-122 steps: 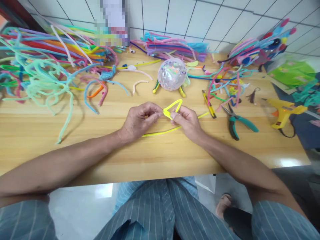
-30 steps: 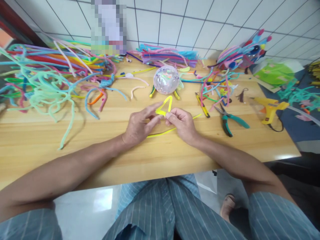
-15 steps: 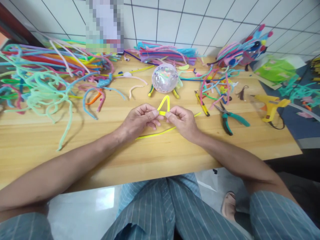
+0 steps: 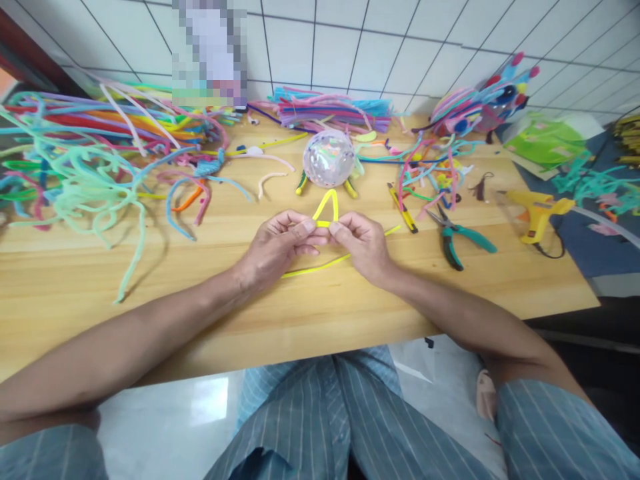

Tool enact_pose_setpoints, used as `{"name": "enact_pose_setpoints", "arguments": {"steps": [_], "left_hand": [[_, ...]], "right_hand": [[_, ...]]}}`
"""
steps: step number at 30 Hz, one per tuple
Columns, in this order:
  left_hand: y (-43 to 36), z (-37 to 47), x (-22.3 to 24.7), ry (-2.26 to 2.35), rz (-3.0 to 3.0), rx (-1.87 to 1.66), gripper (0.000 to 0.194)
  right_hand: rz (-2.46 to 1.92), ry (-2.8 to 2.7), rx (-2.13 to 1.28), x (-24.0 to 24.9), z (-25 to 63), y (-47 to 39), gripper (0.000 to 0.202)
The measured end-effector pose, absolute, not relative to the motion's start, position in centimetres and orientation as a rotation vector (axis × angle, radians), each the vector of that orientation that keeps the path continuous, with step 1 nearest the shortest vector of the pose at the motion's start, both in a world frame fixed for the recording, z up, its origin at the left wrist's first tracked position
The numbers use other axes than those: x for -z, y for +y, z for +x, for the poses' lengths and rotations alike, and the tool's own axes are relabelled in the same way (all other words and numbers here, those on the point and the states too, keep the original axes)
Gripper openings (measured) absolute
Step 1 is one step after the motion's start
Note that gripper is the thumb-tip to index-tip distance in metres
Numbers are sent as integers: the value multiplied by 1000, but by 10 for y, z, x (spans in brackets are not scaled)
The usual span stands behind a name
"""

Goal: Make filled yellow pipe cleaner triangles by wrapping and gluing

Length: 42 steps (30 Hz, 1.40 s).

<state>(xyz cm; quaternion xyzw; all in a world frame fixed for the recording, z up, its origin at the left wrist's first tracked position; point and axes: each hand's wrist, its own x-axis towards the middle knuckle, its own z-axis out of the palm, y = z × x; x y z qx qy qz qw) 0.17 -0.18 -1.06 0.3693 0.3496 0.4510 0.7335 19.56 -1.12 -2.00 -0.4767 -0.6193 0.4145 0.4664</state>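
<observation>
- My left hand point(image 4: 280, 241) is closed in a pinch, thumb and forefinger gripping the yellow triangle point(image 4: 335, 205) at its lower left corner; my other fingers are loosely bent beneath.
- My right hand point(image 4: 366, 245) is pinched shut too, with its thumb on the lower right corner of the same triangle.
- The triangle is a bent fuzzy stem, held between my two hands over the middle of the wooden surface point(image 4: 320, 320), its narrow point facing away from me.
- Below my hands, a yellow stem point(image 4: 320, 267) lies across the wood. My right hand hides part of it, and its far end shows beyond my knuckles.
- Just past the triangle sits a clear ball point(image 4: 329, 159) with coloured flecks, two green and yellow legs point(image 4: 351, 189) poking out towards me.
- To the right of my hands I have a yellow craft knife point(image 4: 403, 208), then pliers point(image 4: 453, 233) with teal and black handles, their jaws slightly apart, and farther right a yellow glue gun point(image 4: 537, 210).
- Beyond the knife is a loose tangle of coloured scraps point(image 4: 440, 175).
- Over on my left, pale green stems point(image 4: 123, 181) spread in loops in front of a big pile of mixed stems point(image 4: 125, 123).
- At the back, near the tiled wall point(image 4: 390, 40), lies a pink, blue and purple bundle point(image 4: 335, 112).
</observation>
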Motion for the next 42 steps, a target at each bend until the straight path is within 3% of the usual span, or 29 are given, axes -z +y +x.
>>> {"name": "enact_pose_setpoints", "arguments": {"steps": [42], "left_hand": [[-6, 2, 9, 878, 854, -968, 18]], "right_hand": [[-1180, -1609, -1137, 15, 194, -17, 52]]}}
